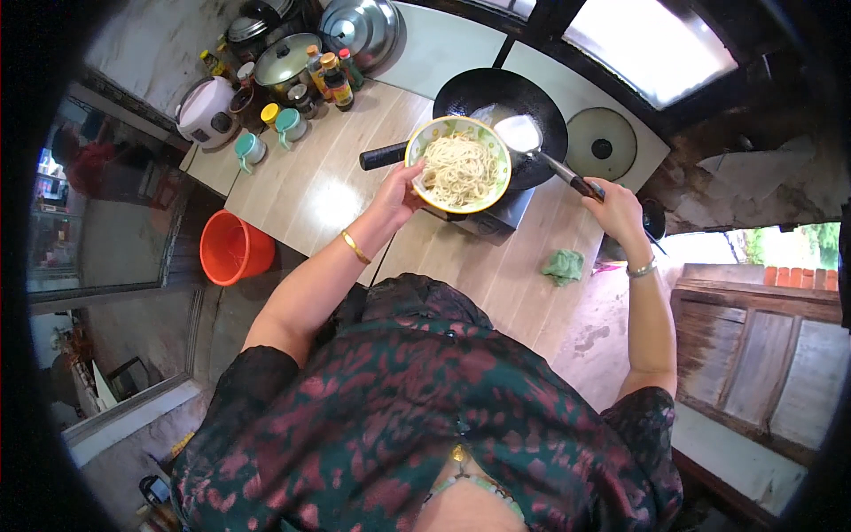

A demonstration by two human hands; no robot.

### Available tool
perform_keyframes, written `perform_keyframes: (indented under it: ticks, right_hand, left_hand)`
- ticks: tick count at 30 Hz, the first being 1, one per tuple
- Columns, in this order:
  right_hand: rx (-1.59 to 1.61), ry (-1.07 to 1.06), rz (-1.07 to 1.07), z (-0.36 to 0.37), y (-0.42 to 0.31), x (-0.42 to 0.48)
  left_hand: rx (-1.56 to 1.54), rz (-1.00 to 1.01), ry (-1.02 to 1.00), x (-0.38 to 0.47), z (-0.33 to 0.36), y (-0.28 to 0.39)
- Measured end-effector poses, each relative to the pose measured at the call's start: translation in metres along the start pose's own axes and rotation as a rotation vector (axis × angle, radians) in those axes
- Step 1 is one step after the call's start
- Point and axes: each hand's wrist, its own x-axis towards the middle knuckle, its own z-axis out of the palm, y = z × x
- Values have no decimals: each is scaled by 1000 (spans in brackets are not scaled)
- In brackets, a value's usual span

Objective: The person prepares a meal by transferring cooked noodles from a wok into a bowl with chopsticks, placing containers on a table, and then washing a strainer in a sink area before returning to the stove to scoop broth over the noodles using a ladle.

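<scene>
My left hand (401, 191) grips the rim of a patterned bowl (415, 143) filled with pale noodles (462, 169). The bowl is held over the near-left edge of a black wok (552, 120) and hides part of it. In my right hand (615, 206) is the dark handle of a metal wok spatula (518, 135), whose bright blade is inside the wok, right of the bowl. The wok's black handle (382, 156) points left. Beneath the wok stands a metal-sided portable stove (493, 225), partly covered by the bowl. Whatever lies at the wok's bottom is mostly hidden.
A green cloth (564, 266) lies near the right edge of the wooden counter (312, 173). A glass lid (600, 143) rests right of the wok. Sauce bottles (337, 83), lidded seasoning jars (290, 125) and a rice cooker (206, 113) stand at the left. An orange bucket (233, 249) is below.
</scene>
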Motion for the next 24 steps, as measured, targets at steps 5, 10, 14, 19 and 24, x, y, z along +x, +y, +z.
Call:
perform_keyframes:
  ticks: [5,10,14,19,24]
  right_hand:
    - [-94,-155,-43,-1,10,42]
    - [-76,-157,-63,16,17,66]
    - [-26,-131,2,49,16,68]
    - [104,33,27,85,24,54]
    - [131,58,60,71,15,37]
  left_hand:
    - [89,-15,17,-11,5,8]
    - [53,-28,16,-7,0,4]
    - [44,-12,5,-7,0,2]
    - [36,16,-10,-9,4,1]
    - [31,37,10,-14,8,3]
